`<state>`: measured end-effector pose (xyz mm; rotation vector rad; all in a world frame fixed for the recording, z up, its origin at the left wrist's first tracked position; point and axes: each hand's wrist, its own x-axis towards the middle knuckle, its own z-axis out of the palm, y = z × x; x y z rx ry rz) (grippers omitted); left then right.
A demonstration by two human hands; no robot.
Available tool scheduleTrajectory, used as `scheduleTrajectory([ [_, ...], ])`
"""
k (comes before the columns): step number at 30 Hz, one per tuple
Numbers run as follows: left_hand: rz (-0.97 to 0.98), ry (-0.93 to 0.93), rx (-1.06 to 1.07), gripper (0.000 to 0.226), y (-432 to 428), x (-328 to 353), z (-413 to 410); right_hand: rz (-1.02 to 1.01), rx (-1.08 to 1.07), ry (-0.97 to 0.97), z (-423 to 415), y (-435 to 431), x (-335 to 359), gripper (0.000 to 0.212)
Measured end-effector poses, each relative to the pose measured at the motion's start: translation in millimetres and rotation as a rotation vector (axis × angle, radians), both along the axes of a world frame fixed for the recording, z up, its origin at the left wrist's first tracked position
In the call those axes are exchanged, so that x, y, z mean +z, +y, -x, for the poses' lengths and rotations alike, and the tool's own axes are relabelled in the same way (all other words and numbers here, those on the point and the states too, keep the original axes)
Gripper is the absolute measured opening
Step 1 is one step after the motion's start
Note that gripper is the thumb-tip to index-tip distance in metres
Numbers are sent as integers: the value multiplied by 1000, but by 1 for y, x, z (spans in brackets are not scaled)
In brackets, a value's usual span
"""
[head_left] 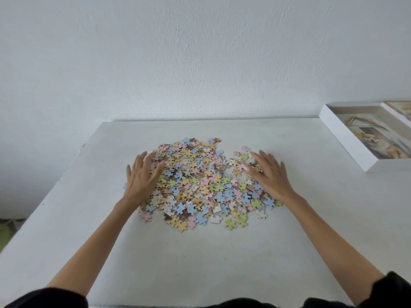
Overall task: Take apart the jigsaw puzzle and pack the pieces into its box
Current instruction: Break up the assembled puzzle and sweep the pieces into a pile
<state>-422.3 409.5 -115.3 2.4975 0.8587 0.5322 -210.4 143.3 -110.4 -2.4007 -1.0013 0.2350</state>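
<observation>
Black sleeves (44,298): pushed up at my elbows, nearest the camera; they hang clear of the pieces, so no snagging risk that I can see.
Near edge of table (200,263): bare white top between me and the heap. If I rake the heap toward myself too fast, pieces could slide off this edge into my lap or onto the floor.
Stray pieces (231,223): a few lie loose at the front of the heap, apart from the rest. I judge these easiest to leave behind when I gather.
Puzzle heap (200,185): fully broken up, a loose pastel mound at the table's middle, none of it boxed yet.
Left hand (142,176): flat and spread, fingers released, resting on the heap's left flank, grasping nothing.
Right hand (270,174): also flat and unclenched on the right flank, holding nothing.
Squeeze risk: pressing both palms inward could make the mound buckle and spill pieces over my fingers or out the far side.
Box (347,138): open, white-walled, at the far right by the wall, well apart from the heap. Carrying handfuls that far invites drops on the way.
Lid (400,110): just beyond the box, cut off by the frame.
</observation>
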Motion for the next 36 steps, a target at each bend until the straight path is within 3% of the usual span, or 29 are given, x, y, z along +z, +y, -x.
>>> scheduleTrajectory([
  [7, -179, 146, -332, 90, -31, 5, -4, 94, 287, -4, 33, 15, 7, 108],
  [16, -238, 276, -328, 111, -44, -1, -15, 253, 384, -206, 42, 37, -2, 116],
  [20, -323, 208, -323, 113, -43, 0, -18, 225, 382, -293, 41, 44, 0, 104],
  [28, -290, 149, -306, 109, -40, 2, -21, 48, 375, -381, 33, 56, 0, 65],
  [33, -249, 69, -317, 90, -39, -2, -22, -69, 363, -360, 31, 60, -3, 43],
  [36, -70, -133, -235, 71, -35, 1, -21, -162, 372, -249, 26, 56, 0, 50],
])
